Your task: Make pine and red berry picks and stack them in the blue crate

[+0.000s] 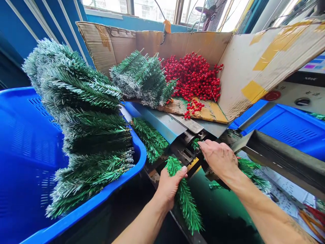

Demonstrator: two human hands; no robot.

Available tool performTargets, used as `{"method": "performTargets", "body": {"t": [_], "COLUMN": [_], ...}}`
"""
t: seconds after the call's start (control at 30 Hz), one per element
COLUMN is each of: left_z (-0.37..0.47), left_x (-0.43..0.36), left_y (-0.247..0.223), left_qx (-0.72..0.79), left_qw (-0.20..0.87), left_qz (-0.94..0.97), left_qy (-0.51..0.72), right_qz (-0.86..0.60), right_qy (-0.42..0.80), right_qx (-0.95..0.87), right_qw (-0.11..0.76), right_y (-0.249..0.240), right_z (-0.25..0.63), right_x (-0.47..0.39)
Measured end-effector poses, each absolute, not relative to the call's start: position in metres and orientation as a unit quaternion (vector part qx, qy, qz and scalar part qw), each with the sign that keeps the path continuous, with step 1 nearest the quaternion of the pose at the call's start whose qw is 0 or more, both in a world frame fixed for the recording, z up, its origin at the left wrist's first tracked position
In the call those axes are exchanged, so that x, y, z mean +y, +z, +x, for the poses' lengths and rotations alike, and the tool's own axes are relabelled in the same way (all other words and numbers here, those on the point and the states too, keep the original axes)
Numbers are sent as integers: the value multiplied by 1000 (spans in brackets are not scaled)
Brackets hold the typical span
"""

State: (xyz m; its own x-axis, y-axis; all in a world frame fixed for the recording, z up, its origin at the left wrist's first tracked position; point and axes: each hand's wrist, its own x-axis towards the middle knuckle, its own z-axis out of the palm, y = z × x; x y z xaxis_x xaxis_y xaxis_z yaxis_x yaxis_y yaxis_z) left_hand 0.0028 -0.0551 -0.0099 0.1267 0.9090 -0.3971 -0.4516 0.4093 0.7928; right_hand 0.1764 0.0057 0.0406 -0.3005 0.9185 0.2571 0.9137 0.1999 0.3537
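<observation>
My left hand (170, 184) is closed round a green artificial pine sprig (188, 205), which hangs down towards the lower right with its upper tip above my thumb. At the metal jaws of a machine (186, 150), my right hand (219, 156) pinches at a small tuft of green needles (195, 143); my fingers hide most of what they hold. Behind my right wrist lies another sprig (250, 169), partly hidden, with a frosted tip. More green sprigs (149, 139) lie left of the jaws, beside the blue basket.
A blue basket (141, 154) at left carries stacked frosted pine branches (88, 128). Beyond the machine, a cut-open cardboard box (152, 40) holds frosted sprigs (142, 78) and red berry stems (195, 74). A metal trough (284, 159) and a control panel (297, 93) stand at right, near orange-handled scissors (311, 222).
</observation>
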Motion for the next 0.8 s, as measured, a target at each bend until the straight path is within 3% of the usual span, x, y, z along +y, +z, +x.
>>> {"method": "performTargets", "body": {"t": [0.37,0.67,0.8], "left_z": [1,5,2], "left_x": [-55,-58,-68], "left_y": [-14,-7,-1], "left_qx": [453,440,434], "left_qw": [726,721,713], "left_qz": [229,227,224], "left_qy": [464,485,502], "right_qz": [594,497,512], "right_qy": [236,152,192], "right_qx": [768,802,801], "right_qw": [-45,-295,-243], "right_y": [22,8,13], "right_z": [180,188,191], "right_x": [8,20,7]}}
